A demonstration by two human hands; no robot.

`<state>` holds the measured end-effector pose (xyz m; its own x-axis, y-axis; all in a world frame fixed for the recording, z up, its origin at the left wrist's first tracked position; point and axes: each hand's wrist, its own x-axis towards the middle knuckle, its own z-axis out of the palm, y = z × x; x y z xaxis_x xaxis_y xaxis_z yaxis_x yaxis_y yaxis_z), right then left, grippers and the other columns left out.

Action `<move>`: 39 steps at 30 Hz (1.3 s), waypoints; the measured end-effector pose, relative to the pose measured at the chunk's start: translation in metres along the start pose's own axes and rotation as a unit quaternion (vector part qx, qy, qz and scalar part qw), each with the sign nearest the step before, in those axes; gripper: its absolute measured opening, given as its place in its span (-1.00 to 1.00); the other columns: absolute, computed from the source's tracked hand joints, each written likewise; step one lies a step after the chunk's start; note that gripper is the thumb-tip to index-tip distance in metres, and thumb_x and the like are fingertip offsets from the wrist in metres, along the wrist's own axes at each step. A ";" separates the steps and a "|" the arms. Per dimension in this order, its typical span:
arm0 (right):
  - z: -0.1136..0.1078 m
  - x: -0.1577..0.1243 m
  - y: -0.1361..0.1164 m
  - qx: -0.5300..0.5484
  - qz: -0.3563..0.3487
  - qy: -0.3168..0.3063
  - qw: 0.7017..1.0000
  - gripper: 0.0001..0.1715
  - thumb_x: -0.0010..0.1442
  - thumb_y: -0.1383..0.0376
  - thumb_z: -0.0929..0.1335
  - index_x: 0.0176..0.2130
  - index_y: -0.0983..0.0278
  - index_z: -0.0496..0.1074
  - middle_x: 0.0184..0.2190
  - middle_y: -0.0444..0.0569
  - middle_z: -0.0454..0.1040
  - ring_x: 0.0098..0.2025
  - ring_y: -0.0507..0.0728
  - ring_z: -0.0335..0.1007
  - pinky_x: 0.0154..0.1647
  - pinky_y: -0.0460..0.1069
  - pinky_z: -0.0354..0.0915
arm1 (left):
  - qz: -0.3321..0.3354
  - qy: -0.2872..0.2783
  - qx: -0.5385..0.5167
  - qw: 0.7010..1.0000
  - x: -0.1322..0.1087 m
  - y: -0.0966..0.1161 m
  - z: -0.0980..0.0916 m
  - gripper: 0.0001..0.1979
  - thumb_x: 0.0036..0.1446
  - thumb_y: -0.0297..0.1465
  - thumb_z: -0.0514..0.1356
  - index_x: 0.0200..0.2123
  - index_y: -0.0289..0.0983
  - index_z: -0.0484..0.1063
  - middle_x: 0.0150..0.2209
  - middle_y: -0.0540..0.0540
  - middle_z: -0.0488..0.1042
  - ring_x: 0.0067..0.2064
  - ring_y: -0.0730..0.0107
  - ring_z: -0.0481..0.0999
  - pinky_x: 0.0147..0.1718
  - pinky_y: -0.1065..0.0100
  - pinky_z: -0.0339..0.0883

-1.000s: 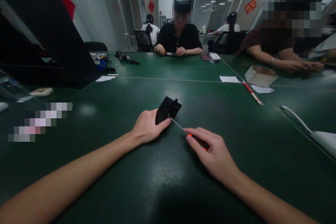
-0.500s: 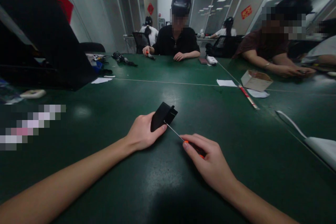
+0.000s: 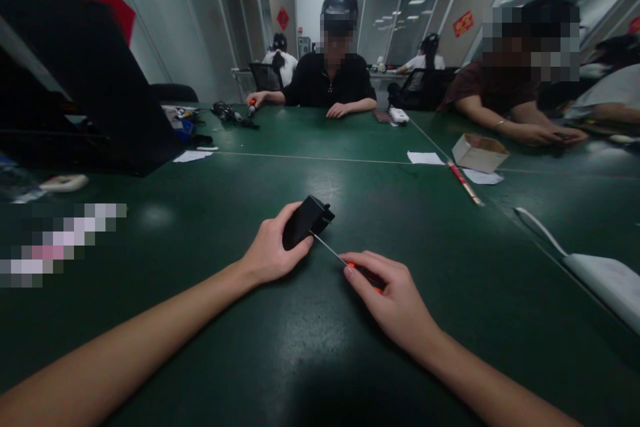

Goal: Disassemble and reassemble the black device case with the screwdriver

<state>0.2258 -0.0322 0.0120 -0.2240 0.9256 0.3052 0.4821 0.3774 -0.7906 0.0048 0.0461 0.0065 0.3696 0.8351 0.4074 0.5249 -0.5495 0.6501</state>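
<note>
My left hand [image 3: 277, 240] grips a black box-like device [image 3: 305, 219], thumb along its lower edge and fingers behind it. A small knob and tab stick out at the device's right end. In my right hand [image 3: 395, 293] is a screwdriver [image 3: 327, 246] with a thin metal shaft and an orange-and-black handle, mostly covered by the fingers. Its tip meets the lower right edge of the device, close to my left thumb; the exact contact point is too small to make out. Both hands are over the green table [image 3: 240, 347].
A dark panel-like object [image 3: 100, 80] stands at the left. Toward the right are a small open box [image 3: 480, 153], a red-and-white stick [image 3: 465, 183] and a white power strip [image 3: 605, 280]. Black cables [image 3: 233, 115] lie farther back. Co-workers sit across the table and to the right.
The view has shifted slightly. The device has turned a little in my left hand, while the screwdriver tip stays against it. The co-worker opposite has moved an orange-handled tool to the left.
</note>
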 end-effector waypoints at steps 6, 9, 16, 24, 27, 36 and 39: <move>-0.001 -0.001 0.000 -0.001 0.004 -0.005 1.000 -0.75 0.32 0.28 0.32 -0.06 0.21 0.55 -0.25 -0.06 0.57 -0.24 0.10 0.48 -0.19 -0.01 0.33 | -0.005 -0.014 -0.004 1.000 0.000 -0.002 0.001 -0.51 0.19 -0.21 0.18 0.14 -0.28 0.25 -0.20 -0.09 0.50 -0.36 0.37 0.44 -0.37 0.38 0.27; 0.000 -0.001 0.002 0.002 0.011 -0.008 1.000 -0.75 0.31 0.27 0.33 -0.07 0.21 0.56 -0.25 -0.05 0.57 -0.23 0.11 0.48 -0.18 0.00 0.33 | 0.006 -0.015 0.002 1.000 0.000 -0.004 0.002 -0.50 0.20 -0.21 0.18 0.15 -0.27 0.23 -0.23 -0.08 0.49 -0.38 0.38 0.43 -0.39 0.38 0.26; -0.001 0.004 0.004 0.164 0.159 -0.092 0.969 -0.60 0.31 0.14 0.32 0.04 0.28 0.48 -0.36 -0.04 0.58 -0.61 -0.04 0.29 -0.60 -0.10 0.21 | 0.016 -0.025 0.030 0.999 -0.002 -0.006 0.003 -0.38 0.23 -0.21 0.14 0.27 -0.29 0.07 -0.21 -0.11 0.50 -0.41 0.39 0.43 -0.39 0.37 0.29; -0.011 0.010 0.003 0.399 0.281 -0.138 0.862 -0.55 0.24 0.14 0.38 0.03 0.34 0.46 -0.52 -0.10 0.50 -0.78 -0.17 0.04 -0.80 -0.21 -0.15 | 0.040 -0.027 0.054 0.997 -0.003 -0.007 0.003 -0.39 0.26 -0.22 0.09 0.29 -0.31 0.02 -0.10 -0.21 0.49 -0.28 0.27 0.51 -0.24 0.27 0.39; -0.014 0.011 0.002 0.448 0.298 -0.147 0.830 -0.63 0.20 0.17 0.41 -0.06 0.34 0.50 -0.55 -0.13 0.46 -0.77 -0.19 0.00 -0.80 -0.23 -0.19 | 0.055 -0.031 0.063 0.996 -0.004 -0.007 0.002 -0.40 0.27 -0.24 0.06 0.29 -0.33 0.02 -0.02 -0.26 0.46 -0.18 0.20 0.52 -0.16 0.24 0.40; -0.011 0.010 0.003 0.441 0.288 -0.127 0.840 -0.61 0.17 0.18 0.43 -0.06 0.35 0.50 -0.56 -0.16 0.43 -0.76 -0.18 -0.02 -0.79 -0.21 -0.20 | 0.051 -0.031 0.104 0.993 -0.005 -0.009 0.003 -0.39 0.29 -0.22 0.04 0.30 -0.38 0.02 -0.02 -0.31 0.48 -0.15 0.15 0.54 -0.14 0.19 0.41; -0.005 0.007 0.002 0.394 0.265 -0.105 0.874 -0.56 0.17 0.14 0.43 -0.02 0.34 0.49 -0.54 -0.16 0.44 -0.75 -0.16 0.01 -0.78 -0.19 -0.17 | 0.046 -0.032 0.113 0.992 -0.005 -0.007 0.002 -0.39 0.28 -0.22 0.04 0.30 -0.41 0.04 -0.01 -0.34 0.47 -0.12 0.11 0.54 -0.12 0.16 0.41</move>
<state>0.2291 -0.0250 0.0152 -0.3372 0.9069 -0.2528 -0.1490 -0.3166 -0.9368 0.0009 0.0453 -0.0019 0.4681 0.7811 0.4131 0.6418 -0.6219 0.4487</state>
